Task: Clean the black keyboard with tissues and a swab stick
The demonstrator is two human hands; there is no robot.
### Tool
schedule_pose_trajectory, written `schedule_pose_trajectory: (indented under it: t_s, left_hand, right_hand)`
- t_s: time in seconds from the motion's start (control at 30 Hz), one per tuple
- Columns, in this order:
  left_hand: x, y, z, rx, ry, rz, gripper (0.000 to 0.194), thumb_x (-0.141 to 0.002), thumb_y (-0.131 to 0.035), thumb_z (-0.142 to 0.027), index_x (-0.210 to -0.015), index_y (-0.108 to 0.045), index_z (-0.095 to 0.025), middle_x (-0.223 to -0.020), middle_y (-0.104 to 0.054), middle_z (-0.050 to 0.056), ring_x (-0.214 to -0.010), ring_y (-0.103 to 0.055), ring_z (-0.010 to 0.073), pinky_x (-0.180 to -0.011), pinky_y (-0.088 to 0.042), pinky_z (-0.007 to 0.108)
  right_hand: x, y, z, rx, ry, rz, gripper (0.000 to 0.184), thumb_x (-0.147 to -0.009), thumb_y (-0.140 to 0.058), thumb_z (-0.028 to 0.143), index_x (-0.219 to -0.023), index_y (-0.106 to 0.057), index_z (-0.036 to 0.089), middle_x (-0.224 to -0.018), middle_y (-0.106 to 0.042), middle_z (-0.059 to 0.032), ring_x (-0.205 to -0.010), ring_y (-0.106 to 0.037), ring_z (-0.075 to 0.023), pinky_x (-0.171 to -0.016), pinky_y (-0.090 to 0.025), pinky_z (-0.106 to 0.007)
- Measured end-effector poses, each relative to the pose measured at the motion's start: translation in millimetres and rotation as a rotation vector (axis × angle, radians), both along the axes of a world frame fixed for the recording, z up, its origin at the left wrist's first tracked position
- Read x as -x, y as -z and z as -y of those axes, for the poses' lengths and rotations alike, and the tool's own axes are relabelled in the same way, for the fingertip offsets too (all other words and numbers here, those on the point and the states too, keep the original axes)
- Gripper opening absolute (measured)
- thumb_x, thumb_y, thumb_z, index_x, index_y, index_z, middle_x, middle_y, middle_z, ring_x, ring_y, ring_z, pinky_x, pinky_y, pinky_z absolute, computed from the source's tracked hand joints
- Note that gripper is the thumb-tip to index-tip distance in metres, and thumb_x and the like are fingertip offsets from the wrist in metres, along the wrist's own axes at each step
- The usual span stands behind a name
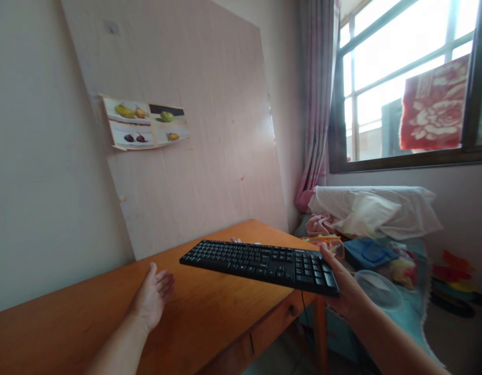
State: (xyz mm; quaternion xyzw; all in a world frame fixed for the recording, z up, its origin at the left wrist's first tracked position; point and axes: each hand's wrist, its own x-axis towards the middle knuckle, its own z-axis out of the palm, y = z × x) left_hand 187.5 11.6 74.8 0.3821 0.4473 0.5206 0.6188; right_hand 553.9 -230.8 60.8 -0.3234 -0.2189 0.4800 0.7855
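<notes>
A black computer keyboard [260,264] is held up over the wooden table [209,312], its keys facing me. My right hand [338,281] grips its right end by the number pad, thumb on the top edge and the other fingers hidden behind. From the keyboard's underside a thin black cable hangs down past the table's front edge. Left of the keyboard, my left hand [152,297] is apart from it, fingers extended and thumb up, holding nothing. Behind the keyboard, a small whitish item on the table is mostly hidden.
A large pale board [209,172] with fruit pictures [147,125] leans behind the table. To the right, a teal-covered surface holds a clear plastic container [377,289], a blue bag [369,253] and white cloth [373,208]. The table front has a knobbed drawer [280,317].
</notes>
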Motion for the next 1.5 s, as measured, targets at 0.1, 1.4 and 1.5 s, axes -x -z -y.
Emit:
schedule_pose_trajectory:
  t_s: [0.1,1.4,1.5]
  left_hand:
    - [9.6,7.8,-1.8,0.013,-0.041,-0.059,0.059,-0.094,-0.047,-0.057,-0.132,-0.056,-0.013,-0.14,-0.057,0.02,-0.128,-0.056,0.0245,-0.112,-0.04,0.039]
    - [49.7,70.1,-6.4,-0.218,-0.189,-0.299,0.075,-0.056,-0.072,-0.076,-0.099,-0.071,-0.015,-0.12,-0.07,0.018,-0.12,-0.06,0.0349,-0.107,-0.043,0.052]
    - [49.1,69.2,-4.8,-0.227,-0.187,-0.321,0.076,-0.054,-0.071,-0.078,-0.098,-0.072,-0.015,-0.118,-0.071,0.018,-0.12,-0.06,0.0355,-0.106,-0.043,0.052]
  right_hand:
    - [-8.5,-3.3,-17.0,-0.046,0.055,0.059,0.027,-0.09,-0.063,0.047,-0.096,-0.067,0.021,-0.095,-0.078,-0.007,-0.098,-0.073,-0.0273,-0.087,-0.06,-0.042]
    - [-95.5,45.7,-211.2,0.226,0.501,0.059,0.033,-0.089,-0.063,0.053,-0.086,-0.052,0.022,-0.073,-0.062,0.0031,-0.056,-0.06,-0.0106,-0.048,-0.054,-0.019]
    - [-97.9,45.0,-213.4,0.292,0.477,0.104,0.032,-0.092,-0.059,0.052,-0.085,-0.052,0.022,-0.071,-0.061,0.0026,-0.052,-0.058,-0.0101,-0.044,-0.052,-0.019]
